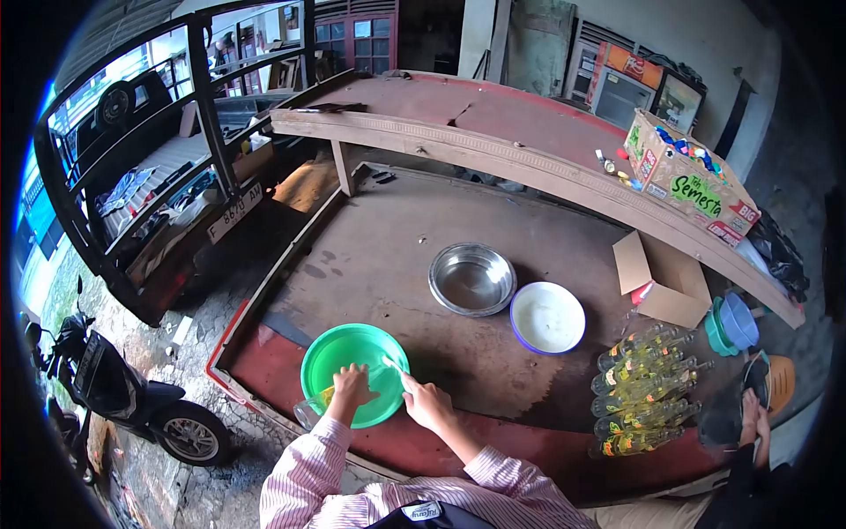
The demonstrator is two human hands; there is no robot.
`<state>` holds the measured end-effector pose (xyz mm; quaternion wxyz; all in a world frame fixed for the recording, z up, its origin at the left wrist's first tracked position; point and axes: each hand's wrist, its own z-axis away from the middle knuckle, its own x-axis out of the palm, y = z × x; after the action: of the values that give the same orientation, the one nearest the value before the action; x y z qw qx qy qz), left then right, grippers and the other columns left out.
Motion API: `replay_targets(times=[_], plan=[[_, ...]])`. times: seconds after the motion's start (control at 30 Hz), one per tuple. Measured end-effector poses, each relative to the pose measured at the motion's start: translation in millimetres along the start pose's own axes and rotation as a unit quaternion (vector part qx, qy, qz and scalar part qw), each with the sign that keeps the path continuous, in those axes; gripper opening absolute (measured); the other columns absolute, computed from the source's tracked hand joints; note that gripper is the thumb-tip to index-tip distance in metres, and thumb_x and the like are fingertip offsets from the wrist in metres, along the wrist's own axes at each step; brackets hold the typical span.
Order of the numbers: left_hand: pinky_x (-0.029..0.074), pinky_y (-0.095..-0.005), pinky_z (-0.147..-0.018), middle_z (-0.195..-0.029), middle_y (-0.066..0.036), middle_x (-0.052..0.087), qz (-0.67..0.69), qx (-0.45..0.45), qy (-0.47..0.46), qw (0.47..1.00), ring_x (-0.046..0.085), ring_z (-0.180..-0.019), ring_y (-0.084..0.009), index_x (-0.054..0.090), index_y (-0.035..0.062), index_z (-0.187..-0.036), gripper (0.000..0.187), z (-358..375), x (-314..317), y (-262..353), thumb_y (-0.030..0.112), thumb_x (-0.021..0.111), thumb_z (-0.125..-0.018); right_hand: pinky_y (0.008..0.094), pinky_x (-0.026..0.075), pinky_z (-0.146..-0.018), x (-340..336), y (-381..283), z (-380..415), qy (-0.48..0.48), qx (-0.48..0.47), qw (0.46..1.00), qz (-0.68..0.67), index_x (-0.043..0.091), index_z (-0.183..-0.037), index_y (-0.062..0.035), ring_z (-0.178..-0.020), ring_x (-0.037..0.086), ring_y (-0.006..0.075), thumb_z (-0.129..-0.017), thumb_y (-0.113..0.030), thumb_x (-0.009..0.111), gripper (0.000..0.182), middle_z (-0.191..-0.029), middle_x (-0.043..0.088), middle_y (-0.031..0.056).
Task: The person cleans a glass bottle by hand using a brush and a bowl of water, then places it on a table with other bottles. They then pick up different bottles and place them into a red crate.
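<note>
My left hand (pixel 352 387) is closed around a clear glass bottle (pixel 310 411) with a yellow label, over the near left rim of a green plastic basin (pixel 318 351). The bottle lies nearly level; its base sticks out past the rim, and its neck is hidden by the hand. At the basin's right rim, my right hand (pixel 426 404) is closed on a slim white tool (pixel 391 362) that points into the basin. Its exact kind is too small to tell. A steel bowl (pixel 471 279) and a white bowl with a blue rim (pixel 548 318) stand farther back.
Several glass bottles (pixel 643 388) lie in a stack at right. Behind them are an open cardboard box (pixel 674 286) and blue and green tubs (pixel 733 322). A co-worker's hands (pixel 752 416) are at far right. A raised shelf (pixel 520 163) carries a printed carton (pixel 687 181).
</note>
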<state>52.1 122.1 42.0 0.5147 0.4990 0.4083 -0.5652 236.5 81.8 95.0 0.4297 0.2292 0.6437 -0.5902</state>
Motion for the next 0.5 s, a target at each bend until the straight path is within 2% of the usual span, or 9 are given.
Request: replay_targets(times=[0.03,0.1,0.13,0.17,0.27,0.3,0.37,0.5], plan=[[0.044,-0.0405,-0.073,-0.104,-0.012,0.052,0.0,0.003,0.0,1.0,0.052,-0.094,-0.03,0.048,0.0087,-0.11,0.07,-9,9,5,0.045,0.07,-0.055,0.047,0.048,-0.061,-1,3,5,0.02,0.012,0.999,-0.036,0.043,-0.119,-0.0113,-0.068,0.058,0.0372,-0.078,-0.021,0.051,0.044,-0.074,0.059,0.0204],[0.043,-0.0385,-0.071,-0.104,-0.011,0.049,-0.101,-0.016,-0.02,0.995,0.052,-0.092,-0.0285,0.048,0.0105,-0.109,0.068,-19,21,16,0.044,0.07,-0.054,0.0477,0.047,-0.063,-2,10,13,0.033,0.018,0.998,-0.045,0.041,-0.12,-0.009,-0.071,0.057,0.0386,-0.077,-0.024,0.054,0.047,-0.079,0.059,0.0225],[0.043,-0.0357,-0.068,-0.101,-0.009,0.048,-0.136,-0.022,-0.054,0.989,0.052,-0.089,-0.0262,0.049,0.0099,-0.107,0.054,-20,19,20,0.036,0.066,-0.063,0.0472,0.047,-0.064,-4,11,16,0.046,0.015,0.997,-0.056,0.041,-0.12,-0.0082,-0.073,0.057,0.0385,-0.077,-0.023,0.055,0.048,-0.081,0.058,0.023],[0.043,-0.0357,-0.068,-0.101,-0.009,0.048,-0.136,-0.021,-0.054,0.989,0.052,-0.089,-0.0262,0.049,0.0099,-0.107,0.054,-24,24,17,0.036,0.066,-0.063,0.0467,0.047,-0.064,-6,13,18,0.06,0.011,0.996,-0.066,0.041,-0.12,-0.0074,-0.075,0.057,0.0384,-0.076,-0.023,0.056,0.049,-0.083,0.058,0.0235],[0.044,-0.0343,-0.067,-0.1,-0.01,0.05,-0.098,-0.011,-0.071,0.993,0.054,-0.087,-0.0251,0.05,0.0073,-0.106,0.034,-27,24,11,0.018,0.051,-0.073,0.0451,0.048,-0.066,-10,18,21,0.106,-0.017,0.989,-0.104,0.041,-0.12,-0.0066,-0.077,0.057,0.038,-0.075,-0.022,0.057,0.05,-0.086,0.058,0.0235],[0.044,-0.0343,-0.067,-0.1,-0.01,0.05,-0.099,-0.011,-0.071,0.992,0.054,-0.087,-0.0251,0.05,0.0073,-0.106,0.034,-28,22,10,0.018,0.051,-0.073,0.0451,0.048,-0.066,-10,18,21,0.107,-0.017,0.989,-0.105,0.041,-0.12,-0.0066,-0.077,0.057,0.038,-0.075,-0.022,0.057,0.05,-0.086,0.058,0.0235],[0.044,-0.0401,-0.073,-0.103,-0.015,0.049,-0.039,0.001,-0.027,0.999,0.053,-0.091,-0.0298,0.045,0.0078,-0.11,0.045,-29,20,8,0.017,0.059,-0.068,0.0438,0.048,-0.067,-9,20,20,0.125,-0.026,0.987,-0.102,0.041,-0.12,-0.0062,-0.078,0.057,0.0373,-0.075,-0.022,0.058,0.05,-0.086,0.058,0.0228],[0.044,-0.0408,-0.075,-0.101,-0.015,0.051,0.026,0.001,-0.025,0.999,0.053,-0.092,-0.0308,0.044,0.0068,-0.108,0.048,-25,-17,4,0.016,0.063,-0.065,0.042,0.047,-0.065,-12,17,19,0.137,-0.046,0.978,-0.151,0.043,-0.118,-0.0063,-0.077,0.058,0.0364,-0.075,-0.023,0.059,0.048,-0.086,0.058,0.0225]])
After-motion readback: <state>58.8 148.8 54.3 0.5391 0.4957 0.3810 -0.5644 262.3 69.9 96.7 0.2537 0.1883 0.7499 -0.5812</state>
